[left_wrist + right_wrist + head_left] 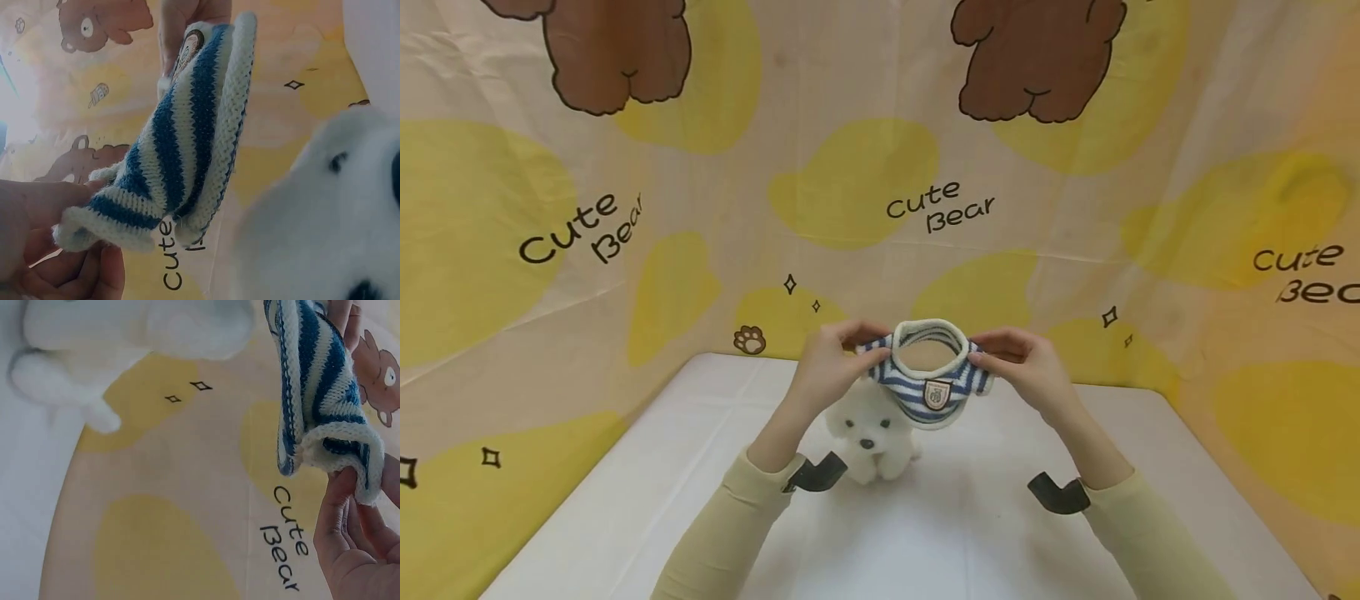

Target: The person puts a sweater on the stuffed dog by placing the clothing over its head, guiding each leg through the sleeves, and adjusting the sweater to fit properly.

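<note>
A small blue-and-white striped knit sweater (917, 392) hangs in the air between both hands, its round white-edged neck opening toward the head camera and a badge (937, 395) on its front. My left hand (838, 367) pinches it at the left sleeve and shoulder; my right hand (1026, 367) pinches the opposite side. Below and slightly left, a white plush dog (868, 437) sits on the table, partly covered by the left hand and sweater. In the left wrist view the sweater (181, 125) appears side-on, close to the dog's head (312, 206). One sleeve opening (344, 437) shows in the right wrist view.
A white-covered table (955, 533) lies under the hands. Behind and at both sides stands a printed fabric backdrop (850, 183) with bears and lettering. Black curved wrist pieces (1060, 493) stick out inward from both sleeves.
</note>
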